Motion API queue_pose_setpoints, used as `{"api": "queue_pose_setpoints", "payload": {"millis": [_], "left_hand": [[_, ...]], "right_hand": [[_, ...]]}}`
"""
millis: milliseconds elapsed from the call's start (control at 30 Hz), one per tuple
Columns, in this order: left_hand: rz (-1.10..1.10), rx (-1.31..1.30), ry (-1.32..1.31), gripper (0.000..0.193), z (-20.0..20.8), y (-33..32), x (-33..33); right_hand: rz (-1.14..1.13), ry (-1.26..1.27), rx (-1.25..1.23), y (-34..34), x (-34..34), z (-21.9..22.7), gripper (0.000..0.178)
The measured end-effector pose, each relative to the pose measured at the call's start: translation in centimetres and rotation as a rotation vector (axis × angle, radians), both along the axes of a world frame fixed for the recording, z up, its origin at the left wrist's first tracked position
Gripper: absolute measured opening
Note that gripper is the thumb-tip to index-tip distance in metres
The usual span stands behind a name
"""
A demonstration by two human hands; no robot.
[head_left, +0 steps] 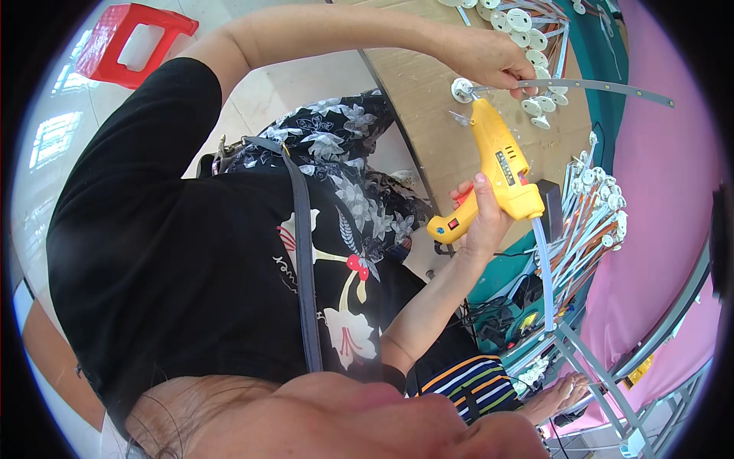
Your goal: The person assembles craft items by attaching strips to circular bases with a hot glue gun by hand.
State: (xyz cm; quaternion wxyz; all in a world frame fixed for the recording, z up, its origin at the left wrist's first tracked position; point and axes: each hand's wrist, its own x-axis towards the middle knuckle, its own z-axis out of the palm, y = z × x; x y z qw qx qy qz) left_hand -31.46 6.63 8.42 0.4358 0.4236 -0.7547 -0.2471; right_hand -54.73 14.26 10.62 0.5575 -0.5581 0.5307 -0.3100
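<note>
My left hand [501, 61] pinches a thin grey LED strip [612, 88] dotted with small yellow squares. Its far end sticks out to the right, past my fingers. At the other end is a white round disc [462, 90], close to the nozzle of a yellow hot glue gun [501, 157]. I cannot tell whether nozzle and disc touch. My right hand [485, 218] is wrapped round the glue gun's handle, its fingers by the red trigger. A long translucent glue stick [545, 275] projects from the back of the gun.
Cardboard [428, 138] covers part of the green table [592, 57]. Strips with white discs [520, 21] are heaped beyond my left hand; another bundle [589, 222] lies to the right. Nearby are tangled black cables [489, 317], a metal frame [589, 359], a red stool [130, 46] and a co-worker's hand [562, 394].
</note>
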Motion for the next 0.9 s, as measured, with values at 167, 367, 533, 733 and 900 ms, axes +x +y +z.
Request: {"api": "queue_pose_setpoints", "payload": {"millis": [167, 367, 533, 733, 900], "left_hand": [[-0.009, -0.054, 0.046, 0.024, -0.9, -1.0, -0.1], [0.022, 0.105, 0.038, 0.025, 0.9, 1.3, 0.5], [0.039, 0.164, -0.009, 0.045, -2.7, 1.7, 0.8], [0.024, 0.229, -0.134, 0.064, -5.8, 0.8, 0.8], [0.049, 0.232, -0.135, 0.064, -6.2, 0.1, 1.1]], "right_hand": [[0.002, -0.032, 0.011, 0.6, -0.2, 0.3, 0.023], [-0.047, -0.188, -0.009, 0.6, -2.8, -1.5, 0.022], [-0.048, -0.454, 0.072, -0.1, -5.6, -3.7, 0.027], [-0.073, -0.56, 0.145, -0.6, -6.1, -5.2, 0.028], [-0.086, -0.525, 0.185, -1.1, -5.7, -5.8, 0.031]]}}
